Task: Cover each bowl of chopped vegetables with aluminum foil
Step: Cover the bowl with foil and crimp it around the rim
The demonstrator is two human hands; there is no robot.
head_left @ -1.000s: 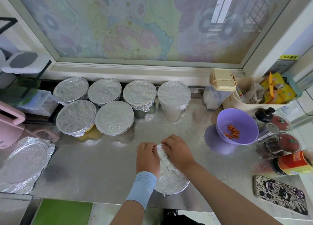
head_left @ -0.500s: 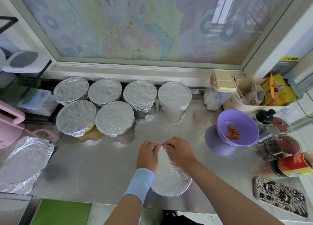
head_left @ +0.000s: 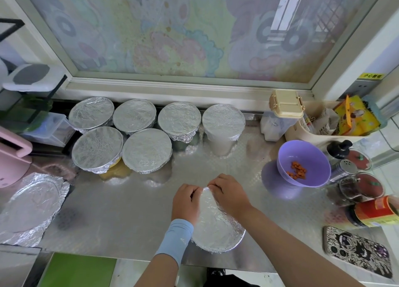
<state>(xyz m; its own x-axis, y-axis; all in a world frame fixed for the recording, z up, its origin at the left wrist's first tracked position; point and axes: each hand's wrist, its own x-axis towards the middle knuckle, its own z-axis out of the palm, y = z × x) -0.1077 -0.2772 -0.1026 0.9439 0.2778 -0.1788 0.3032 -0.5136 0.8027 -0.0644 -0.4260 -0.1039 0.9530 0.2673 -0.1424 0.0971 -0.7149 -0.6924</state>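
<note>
A bowl under a sheet of aluminum foil (head_left: 217,228) stands near the front edge of the steel counter (head_left: 121,213). My left hand (head_left: 186,201) and my right hand (head_left: 228,195) both curl over its far rim and pinch the foil edge there. Several foil-covered bowls (head_left: 146,150) stand in two rows at the back left. A purple bowl (head_left: 303,163) with chopped orange pieces stands uncovered at the right. A loose crumpled foil sheet (head_left: 30,206) lies at the far left.
A patterned phone (head_left: 357,250) lies at the front right. Jars, a shaker and a red-labelled bottle (head_left: 373,213) crowd the right edge. A beige tray with packets (head_left: 330,124) and a lidded container (head_left: 285,105) stand at the back right. A pink appliance (head_left: 10,159) is left.
The foil over the near bowl now lies flatter and tighter. Both hands have shifted slightly along its far rim, still pinching the foil edge.
</note>
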